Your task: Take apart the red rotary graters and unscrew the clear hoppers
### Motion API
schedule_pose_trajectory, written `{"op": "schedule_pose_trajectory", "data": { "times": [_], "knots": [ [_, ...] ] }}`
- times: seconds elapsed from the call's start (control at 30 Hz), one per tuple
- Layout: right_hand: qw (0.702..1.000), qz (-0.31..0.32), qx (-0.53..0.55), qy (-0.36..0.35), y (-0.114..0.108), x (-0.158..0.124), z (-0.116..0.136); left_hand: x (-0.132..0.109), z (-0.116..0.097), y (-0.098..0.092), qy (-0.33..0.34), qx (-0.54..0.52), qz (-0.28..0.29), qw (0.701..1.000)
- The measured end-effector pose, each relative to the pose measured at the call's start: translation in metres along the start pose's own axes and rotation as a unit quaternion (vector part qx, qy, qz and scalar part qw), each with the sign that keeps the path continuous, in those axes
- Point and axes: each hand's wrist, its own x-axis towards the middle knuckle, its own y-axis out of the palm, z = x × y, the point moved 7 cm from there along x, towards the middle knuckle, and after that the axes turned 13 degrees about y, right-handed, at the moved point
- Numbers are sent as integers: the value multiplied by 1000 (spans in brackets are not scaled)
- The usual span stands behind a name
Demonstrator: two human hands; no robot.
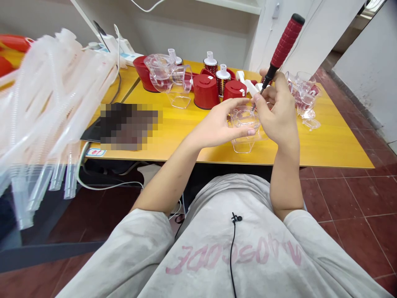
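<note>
A clear plastic housing stands on the yellow table near its front edge. My left hand is wrapped round its left side, thumb in front and fingers behind. A screwdriver with a red and black handle slants down to the left, its tip at the top of the housing. My right hand holds the screwdriver's lower shaft between thumb and fingers, close to the housing's right side. Whatever lies under the tip is too small to make out.
Behind my hands are red cups, white-topped cylinders and another clear housing. More clear parts stand at the right. Clear hoses hang over the left edge. A dark, partly blurred object lies at the left.
</note>
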Motion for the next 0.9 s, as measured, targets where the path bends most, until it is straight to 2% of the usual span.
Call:
{"op": "schedule_pose_trajectory", "data": {
  "times": [0.17, 0.3, 0.47, 0.73, 0.9],
  "knots": [
    [999, -14, -46, 10, -2, 2, -2, 1, 0, 2, -9, 24, 6, 1000],
    [999, -20, -31, 10, -5, 3, -4, 0, -2, 3, -25, 25, 0, 999],
    [1000, 0, -2, 26, -6, 6, -5, 0, -2, 4, -36, 7, -5, 999],
    [999, 25, 17, 33, -8, 2, 12, 0, -1, 5, -47, -18, -10, 999],
    [998, 43, 47, 30, -7, 2, 13, -1, 4, 6, -52, -27, -11, 998]
  ]
}}
